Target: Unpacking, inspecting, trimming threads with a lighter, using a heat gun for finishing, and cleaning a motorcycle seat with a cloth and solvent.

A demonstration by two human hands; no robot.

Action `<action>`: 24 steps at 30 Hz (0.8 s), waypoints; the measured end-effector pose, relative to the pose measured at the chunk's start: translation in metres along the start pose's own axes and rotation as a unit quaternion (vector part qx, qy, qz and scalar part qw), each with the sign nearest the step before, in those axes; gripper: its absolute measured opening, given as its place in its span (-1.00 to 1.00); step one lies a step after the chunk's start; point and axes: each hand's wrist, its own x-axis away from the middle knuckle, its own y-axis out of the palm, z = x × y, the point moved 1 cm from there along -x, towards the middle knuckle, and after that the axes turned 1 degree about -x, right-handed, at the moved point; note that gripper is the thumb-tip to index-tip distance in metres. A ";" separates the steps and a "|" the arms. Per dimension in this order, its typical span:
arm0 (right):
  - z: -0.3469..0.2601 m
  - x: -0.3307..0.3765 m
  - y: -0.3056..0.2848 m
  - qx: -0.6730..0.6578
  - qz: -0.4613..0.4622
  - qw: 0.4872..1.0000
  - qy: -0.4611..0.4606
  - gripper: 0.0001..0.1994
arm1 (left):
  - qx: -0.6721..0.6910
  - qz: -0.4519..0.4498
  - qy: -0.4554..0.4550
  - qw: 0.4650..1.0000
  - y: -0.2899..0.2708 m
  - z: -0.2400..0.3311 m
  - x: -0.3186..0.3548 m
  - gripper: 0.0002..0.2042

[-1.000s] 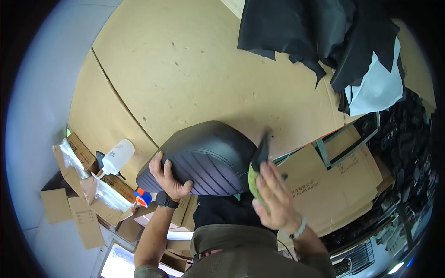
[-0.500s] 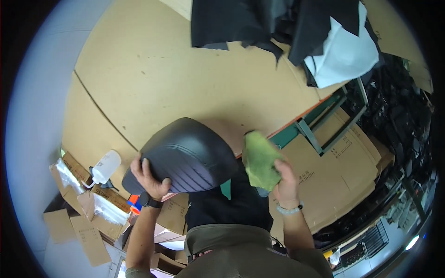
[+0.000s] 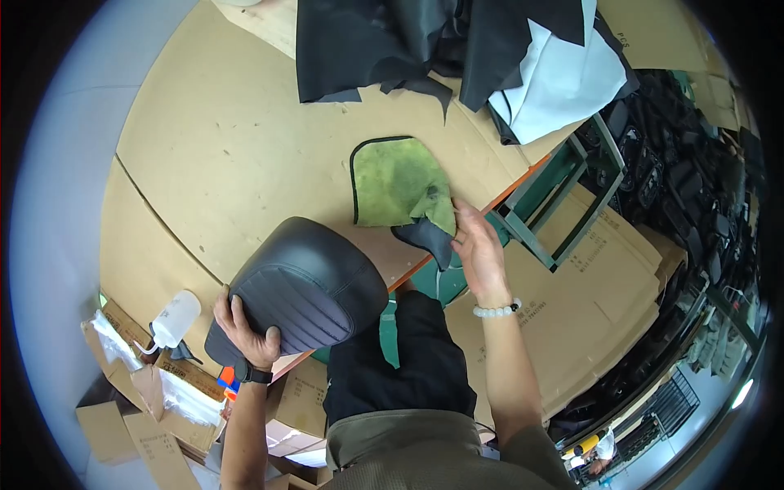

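A black padded seat cushion (image 3: 306, 286) with stitched ribs rests tilted at the near edge of the cardboard-covered table (image 3: 245, 155). My left hand (image 3: 247, 333) grips its left side, fingers over the ribbed face and thumb spread. Beyond it, to the right, a yellow-green cloth (image 3: 398, 181) with black edging and dark smudges lies spread on the table. One corner of it is folded and shows a dark grey underside that hangs over the edge. Beside that corner is my right hand (image 3: 482, 253), open, its stretched fingertips at the cloth's border.
Black sheet material (image 3: 367, 49) and a white sheet (image 3: 563, 82) are heaped at the far side. A white squeeze bottle (image 3: 175, 318) lies at the left by opened cardboard boxes (image 3: 155, 392). A green metal frame (image 3: 563, 204) juts out at the right, above flattened cardboard (image 3: 563, 302).
My right hand has put the cloth down on the table and loosened its grip. The seat cushion and my left hand have shifted slightly down and left in view.
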 end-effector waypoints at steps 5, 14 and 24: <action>0.006 -0.012 0.003 0.121 0.012 0.992 0.011 -0.51 | 0.009 0.001 -0.003 1.000 0.004 0.002 -0.002 -0.21; 0.008 0.077 0.028 0.109 -0.139 0.956 -0.235 -0.78 | 0.011 -0.011 -0.003 1.000 -0.002 -0.003 0.001 -0.18; 0.146 0.121 0.053 0.293 -0.076 0.878 -0.371 -0.70 | 0.028 -0.016 -0.009 0.999 0.010 -0.006 0.001 -0.13</action>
